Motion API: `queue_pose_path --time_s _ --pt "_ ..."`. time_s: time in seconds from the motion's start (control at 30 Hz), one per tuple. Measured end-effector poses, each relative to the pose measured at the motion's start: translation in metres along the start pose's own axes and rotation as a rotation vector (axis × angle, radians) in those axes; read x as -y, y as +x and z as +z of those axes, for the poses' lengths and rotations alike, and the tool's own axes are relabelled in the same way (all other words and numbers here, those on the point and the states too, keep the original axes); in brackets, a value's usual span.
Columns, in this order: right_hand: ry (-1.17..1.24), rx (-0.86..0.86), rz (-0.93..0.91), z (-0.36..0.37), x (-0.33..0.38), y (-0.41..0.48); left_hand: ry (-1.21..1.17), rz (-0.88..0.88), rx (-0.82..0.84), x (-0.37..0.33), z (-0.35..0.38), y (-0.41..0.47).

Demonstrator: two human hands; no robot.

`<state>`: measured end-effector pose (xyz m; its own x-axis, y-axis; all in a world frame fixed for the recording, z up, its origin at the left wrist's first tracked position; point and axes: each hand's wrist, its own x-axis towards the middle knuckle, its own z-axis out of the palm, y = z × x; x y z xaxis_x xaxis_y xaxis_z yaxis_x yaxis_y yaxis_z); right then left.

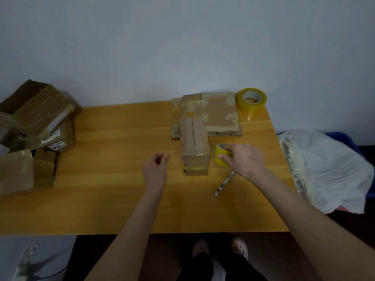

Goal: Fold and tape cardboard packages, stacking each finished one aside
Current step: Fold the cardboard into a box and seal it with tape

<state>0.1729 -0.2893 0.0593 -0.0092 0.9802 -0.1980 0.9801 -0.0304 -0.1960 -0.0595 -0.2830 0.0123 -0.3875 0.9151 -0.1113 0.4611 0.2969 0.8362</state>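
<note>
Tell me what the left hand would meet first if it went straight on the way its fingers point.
Probably the box. The left hand, pinching the tape end, points right toward the box's side, with only that tape between. Depth is unclear from one view.

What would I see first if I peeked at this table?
Two hands are working in the middle of the table. The right hand grips a yellow tape roll just right of a small cardboard box, while the left hand pinches what looks like the loose tape end on the box's other side. Next comes the messy pile of taped boxes at the table's left edge.
</note>
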Motion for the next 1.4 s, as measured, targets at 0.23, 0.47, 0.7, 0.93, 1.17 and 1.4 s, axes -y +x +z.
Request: queue_pose_path --time_s 0.23,0.47,0.7,0.93,1.17,1.4 --pt "0.254 0.127 -0.021 0.003 -0.016 -0.002 -0.14 -0.007 0.033 -0.004 -0.002 0.007" --pt "0.067 -0.068 0.036 0.008 -0.009 -0.007 -0.128 0.008 0.065 -0.003 0.007 -0.002" --pt "0.008 -0.065 0.056 0.013 0.0 -0.003 -0.107 -0.029 0.004 0.007 0.004 -0.002" --pt "-0.02 -0.06 0.041 0.016 0.003 0.012 -0.045 -0.042 -0.01 0.01 0.01 0.011" --pt "0.0 0.011 0.075 0.026 0.004 0.032 0.013 -0.129 0.041 0.013 0.031 0.025" --pt "0.072 0.064 0.086 0.033 0.02 0.044 0.064 -0.109 0.071 0.012 0.057 0.04"
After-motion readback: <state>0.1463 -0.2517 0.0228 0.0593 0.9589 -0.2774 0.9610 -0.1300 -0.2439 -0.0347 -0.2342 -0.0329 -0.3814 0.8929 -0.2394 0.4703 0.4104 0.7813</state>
